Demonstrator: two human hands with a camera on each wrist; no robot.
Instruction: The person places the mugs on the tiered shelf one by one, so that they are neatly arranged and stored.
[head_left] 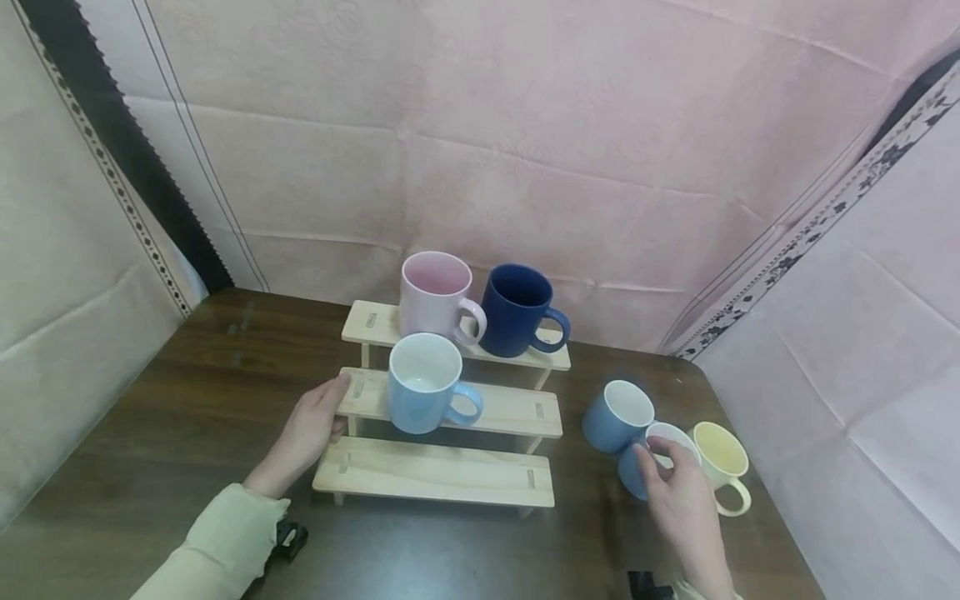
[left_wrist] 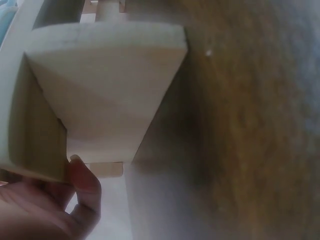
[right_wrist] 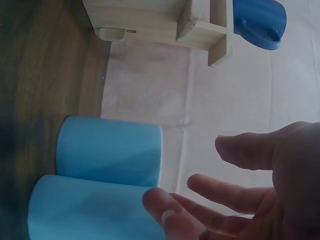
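1. Gripping: the wooden stepped rack (head_left: 450,408) is held at its left end, middle step, by the left hand (head_left: 307,433), fingers curled round the edge.
2. The right hand (head_left: 678,496) is laid on the rim of a blue mug (head_left: 637,471) on the table (head_left: 187,433); fingers are loosely spread, barely curled.
3. That mug is seen touching a second blue mug (head_left: 617,415), with a yellow mug (head_left: 722,463) just beside.
4. A light-blue mug (head_left: 423,383) is seated on the middle step; pink mug (head_left: 435,296) and navy mug (head_left: 517,310) on top.

Pink mug (head_left: 433,293), navy mug (head_left: 517,310), yellow mug (head_left: 722,460)
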